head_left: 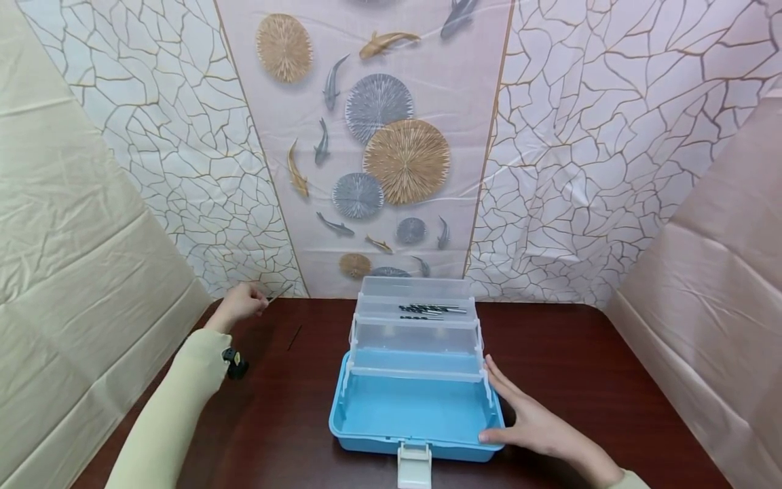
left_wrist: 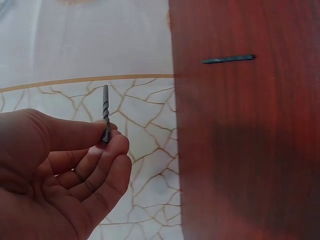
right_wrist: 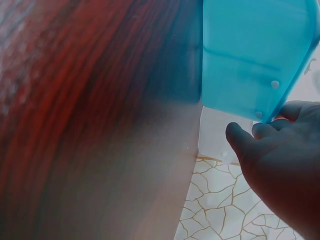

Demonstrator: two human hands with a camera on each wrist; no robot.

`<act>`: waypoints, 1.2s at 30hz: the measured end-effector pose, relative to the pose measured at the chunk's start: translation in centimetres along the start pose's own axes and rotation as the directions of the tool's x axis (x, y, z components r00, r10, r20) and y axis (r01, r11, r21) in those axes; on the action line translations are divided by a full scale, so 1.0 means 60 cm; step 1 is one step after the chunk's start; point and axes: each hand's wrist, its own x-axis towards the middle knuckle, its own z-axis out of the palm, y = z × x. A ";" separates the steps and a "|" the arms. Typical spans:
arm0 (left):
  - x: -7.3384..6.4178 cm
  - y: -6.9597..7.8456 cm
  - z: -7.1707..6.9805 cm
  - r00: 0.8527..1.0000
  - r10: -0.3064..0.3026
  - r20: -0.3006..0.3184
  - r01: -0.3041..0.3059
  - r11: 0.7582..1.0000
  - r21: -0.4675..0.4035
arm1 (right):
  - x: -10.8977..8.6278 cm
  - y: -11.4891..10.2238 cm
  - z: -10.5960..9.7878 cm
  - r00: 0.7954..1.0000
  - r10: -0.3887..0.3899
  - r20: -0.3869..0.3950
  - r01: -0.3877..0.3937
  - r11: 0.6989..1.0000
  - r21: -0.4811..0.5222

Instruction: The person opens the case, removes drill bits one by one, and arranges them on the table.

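At the far left edge of the table, my left hand (head_left: 243,302) pinches a drill bit (left_wrist: 106,107) between thumb and fingers. The bit's spiral flutes and plain shank show in the left wrist view. Another dark drill bit (head_left: 294,337) lies on the table between that hand and a blue toolbox (head_left: 366,441). The toolbox stands open, with clear trays raised at the back; several drill bits (head_left: 427,310) lie in an upper tray. My right hand (head_left: 528,421) rests against the toolbox's right side, fingers extended along it and the thumb on the rim near the front corner.
The dark red wooden table (head_left: 580,367) meets a patterned cloth backdrop (head_left: 550,204) at its far edge. Plain cloth (head_left: 91,272) hangs at both sides. A pale latch (head_left: 415,465) hangs down at the toolbox's front.
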 end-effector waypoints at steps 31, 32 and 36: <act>-0.034 -0.043 0.082 0.981 -0.149 0.123 0.156 0.987 -0.048 | 0.002 -0.006 -0.001 1.000 0.007 0.006 -0.007 1.000 0.012; -0.034 -0.044 0.084 0.981 -0.150 0.123 0.156 0.987 -0.041 | 0.002 -0.006 -0.001 1.000 0.007 0.006 -0.007 1.000 0.008; -0.037 -0.051 0.089 0.981 -0.149 0.127 0.153 0.988 -0.023 | 0.001 -0.005 0.000 1.000 0.014 0.007 -0.014 1.000 0.009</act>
